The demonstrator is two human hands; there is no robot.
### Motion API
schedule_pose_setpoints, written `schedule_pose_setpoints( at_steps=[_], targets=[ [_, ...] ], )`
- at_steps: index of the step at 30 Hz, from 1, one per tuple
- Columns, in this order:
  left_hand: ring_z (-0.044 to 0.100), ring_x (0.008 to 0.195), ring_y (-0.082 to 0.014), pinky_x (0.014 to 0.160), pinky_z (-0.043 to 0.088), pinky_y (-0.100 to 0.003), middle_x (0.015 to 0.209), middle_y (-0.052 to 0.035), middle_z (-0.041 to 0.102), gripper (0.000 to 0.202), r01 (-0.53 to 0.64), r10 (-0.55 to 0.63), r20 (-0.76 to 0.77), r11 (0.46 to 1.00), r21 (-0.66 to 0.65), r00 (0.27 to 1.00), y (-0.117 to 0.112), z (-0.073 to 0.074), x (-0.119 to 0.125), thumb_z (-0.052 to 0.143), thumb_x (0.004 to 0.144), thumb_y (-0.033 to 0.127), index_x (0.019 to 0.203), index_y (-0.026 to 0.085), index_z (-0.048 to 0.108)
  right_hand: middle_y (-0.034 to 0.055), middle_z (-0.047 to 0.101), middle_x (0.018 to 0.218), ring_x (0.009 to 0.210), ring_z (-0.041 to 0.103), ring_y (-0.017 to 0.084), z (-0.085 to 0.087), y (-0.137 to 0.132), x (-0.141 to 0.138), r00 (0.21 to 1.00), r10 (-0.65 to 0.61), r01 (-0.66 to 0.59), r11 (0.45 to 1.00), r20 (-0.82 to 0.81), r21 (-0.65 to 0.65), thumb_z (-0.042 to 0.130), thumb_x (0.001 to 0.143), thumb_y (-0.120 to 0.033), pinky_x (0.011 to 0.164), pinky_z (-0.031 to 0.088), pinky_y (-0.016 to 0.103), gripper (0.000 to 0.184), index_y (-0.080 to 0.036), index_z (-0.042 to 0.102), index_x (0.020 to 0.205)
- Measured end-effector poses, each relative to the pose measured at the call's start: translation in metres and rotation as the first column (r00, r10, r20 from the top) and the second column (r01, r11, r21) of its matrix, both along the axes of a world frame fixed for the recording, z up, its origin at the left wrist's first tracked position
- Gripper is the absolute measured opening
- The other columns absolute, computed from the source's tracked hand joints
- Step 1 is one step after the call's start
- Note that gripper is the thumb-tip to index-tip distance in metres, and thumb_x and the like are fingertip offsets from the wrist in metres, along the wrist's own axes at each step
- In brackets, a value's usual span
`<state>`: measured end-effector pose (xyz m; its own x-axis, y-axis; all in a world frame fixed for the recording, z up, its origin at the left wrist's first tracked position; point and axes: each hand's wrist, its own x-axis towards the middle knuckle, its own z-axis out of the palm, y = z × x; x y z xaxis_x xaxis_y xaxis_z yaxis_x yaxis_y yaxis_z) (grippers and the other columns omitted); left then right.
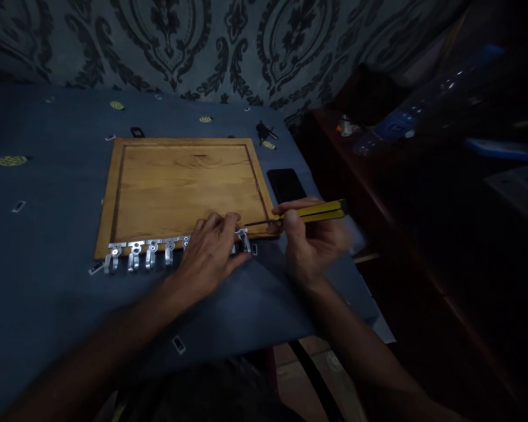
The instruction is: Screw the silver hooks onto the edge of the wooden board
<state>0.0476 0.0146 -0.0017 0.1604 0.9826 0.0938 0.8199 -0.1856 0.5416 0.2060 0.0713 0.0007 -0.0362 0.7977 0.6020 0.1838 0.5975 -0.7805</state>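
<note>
A framed wooden panel (189, 190) is lying flat on the blue-covered surface (53, 217). Along the panel's near edge, a row of metal hooks (153, 247) is running from the left corner toward the right, their curved ends hanging past that edge.

The left hand (210, 249) is resting across the near edge of the panel, right of its middle, and covering part of the row. Its grip is bending loosely over the hooks with the thumb reaching to the right; I cannot tell whether it is actually clasping them.

The right hand (312, 237) is hovering just beyond the panel's near right corner. Its grip is closing around a yellow-handled tool (321, 212), whose thin dark shaft is pointing left over the panel, its tip ending close to the rightmost hook.

A black phone (287, 184) is lying just right of the panel, and a small dark object (264, 131) is sitting beyond its far right corner. A black loop (136, 132) is lying just behind the panel's far edge, toward the left. A clear bottle (398, 125) is lying well to the right of the panel.
</note>
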Motion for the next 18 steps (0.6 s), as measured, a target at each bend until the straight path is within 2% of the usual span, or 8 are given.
schedule_pose_setpoints(
  at_steps=[3, 7, 18],
  targets=[
    [0.058, 0.112, -0.0292, 0.092, 0.046, -0.043, 0.115, -0.0079, 0.067, 0.049, 0.0, 0.0, -0.001, 1.0, -0.012, 1.0, 0.0001, -0.0004, -0.0001, 0.077, 0.085, 0.026, 0.119, 0.021, 0.044, -0.0012, 0.068, 0.076, 0.053, 0.064, 0.011, -0.0005, 0.0022, 0.0019, 1.0, 0.0, 0.0, 0.999, -0.014, -0.037, 0.065, 0.092, -0.045, 0.052, 0.054, 0.028, 0.023, -0.023, 0.067, 0.086],
    [0.058, 0.112, -0.0295, 0.092, 0.045, -0.043, 0.114, -0.0076, 0.067, 0.047, -0.005, 0.005, -0.011, 1.0, -0.002, 1.0, 0.0003, -0.001, 0.0002, 0.077, 0.085, 0.026, 0.118, 0.021, 0.044, -0.0011, 0.067, 0.074, 0.061, 0.066, 0.013, -0.002, 0.0041, 0.0045, 0.997, 0.016, -0.011, 0.998, 0.077, -0.065, 0.068, 0.091, -0.041, 0.057, 0.054, 0.028, 0.019, -0.023, 0.068, 0.086],
    [0.059, 0.111, -0.0295, 0.09, 0.046, -0.042, 0.112, -0.0076, 0.066, 0.049, -0.002, 0.003, -0.032, 1.0, 0.027, 0.999, 0.0, -0.0034, 0.0002, 0.077, 0.085, 0.028, 0.12, 0.021, 0.043, -0.0007, 0.066, 0.074, 0.062, 0.064, 0.014, -0.0012, 0.0018, 0.0034, 0.986, 0.082, -0.067, 0.992, 0.145, -0.105, 0.066, 0.092, -0.038, 0.059, 0.054, 0.03, 0.016, -0.022, 0.068, 0.089]
  ],
)
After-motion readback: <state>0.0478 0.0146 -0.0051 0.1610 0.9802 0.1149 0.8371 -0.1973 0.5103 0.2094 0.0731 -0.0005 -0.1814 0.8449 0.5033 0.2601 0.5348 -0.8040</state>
